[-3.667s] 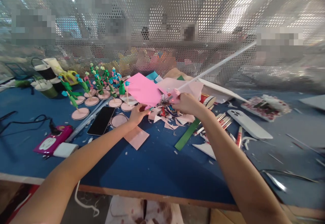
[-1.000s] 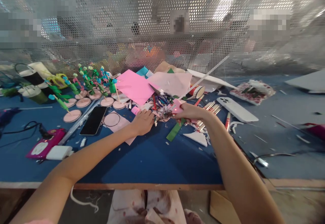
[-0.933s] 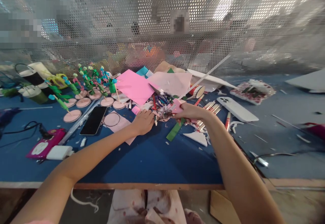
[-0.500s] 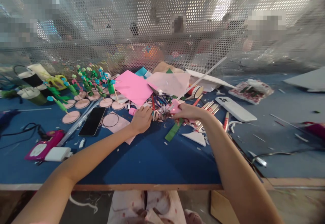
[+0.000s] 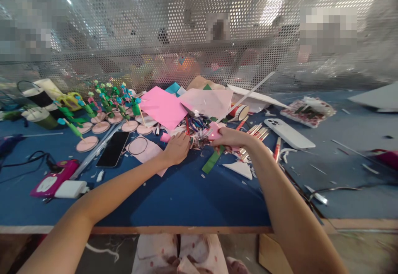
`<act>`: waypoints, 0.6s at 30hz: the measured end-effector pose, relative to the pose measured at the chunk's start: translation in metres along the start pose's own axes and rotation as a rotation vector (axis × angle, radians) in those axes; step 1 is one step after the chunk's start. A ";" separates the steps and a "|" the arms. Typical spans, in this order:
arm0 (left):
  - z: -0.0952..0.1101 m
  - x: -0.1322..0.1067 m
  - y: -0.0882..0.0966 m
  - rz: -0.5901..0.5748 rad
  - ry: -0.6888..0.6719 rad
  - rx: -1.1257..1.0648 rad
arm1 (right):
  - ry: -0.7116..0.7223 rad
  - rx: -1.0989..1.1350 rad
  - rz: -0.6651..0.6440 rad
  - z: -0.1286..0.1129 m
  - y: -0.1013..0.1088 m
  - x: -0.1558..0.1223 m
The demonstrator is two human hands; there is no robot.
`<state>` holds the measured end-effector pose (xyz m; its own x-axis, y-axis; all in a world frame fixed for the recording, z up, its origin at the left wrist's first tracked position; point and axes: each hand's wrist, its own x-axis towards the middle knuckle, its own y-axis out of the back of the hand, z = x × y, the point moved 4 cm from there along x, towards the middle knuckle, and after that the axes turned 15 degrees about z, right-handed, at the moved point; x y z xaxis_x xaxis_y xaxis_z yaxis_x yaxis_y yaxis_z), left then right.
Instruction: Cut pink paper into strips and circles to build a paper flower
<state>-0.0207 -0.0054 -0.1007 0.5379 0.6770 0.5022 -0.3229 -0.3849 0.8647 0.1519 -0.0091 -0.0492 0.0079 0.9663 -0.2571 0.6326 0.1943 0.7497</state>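
Observation:
My right hand (image 5: 230,137) is closed around a small pink glue gun (image 5: 214,131). A long white glue stick (image 5: 248,94) slants up and to the right from its back. The gun's tip points left into a heap of coloured paper scraps (image 5: 195,127) on the blue table (image 5: 192,195). My left hand (image 5: 176,149) rests on the table just left of the tip. Its fingers are curled together at the edge of the heap, pressing or pinching a small piece I cannot make out.
A pink sheet (image 5: 162,107) and a pale sheet (image 5: 211,101) lie behind the heap. Paper flowers on round bases (image 5: 105,110) stand at the left, beside a black phone (image 5: 112,154). A white phone (image 5: 289,134) lies at the right. A perforated metal screen (image 5: 199,42) closes off the back.
3.7 s ago my left hand held the pink sheet up; it now lies on the table. Both hands have come down to the scrap heap and moved little in the last second.

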 end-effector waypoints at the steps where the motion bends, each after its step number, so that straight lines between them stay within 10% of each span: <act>1: 0.000 0.001 -0.001 -0.006 0.004 -0.005 | -0.005 0.005 -0.004 0.000 0.000 0.000; 18: 0.003 0.008 0.002 -0.094 0.002 -0.125 | 0.017 -0.103 0.085 -0.004 0.020 -0.015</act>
<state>-0.0148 -0.0029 -0.0953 0.5689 0.7078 0.4188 -0.3655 -0.2385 0.8997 0.1614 -0.0192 -0.0274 0.0441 0.9827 -0.1800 0.5472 0.1270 0.8273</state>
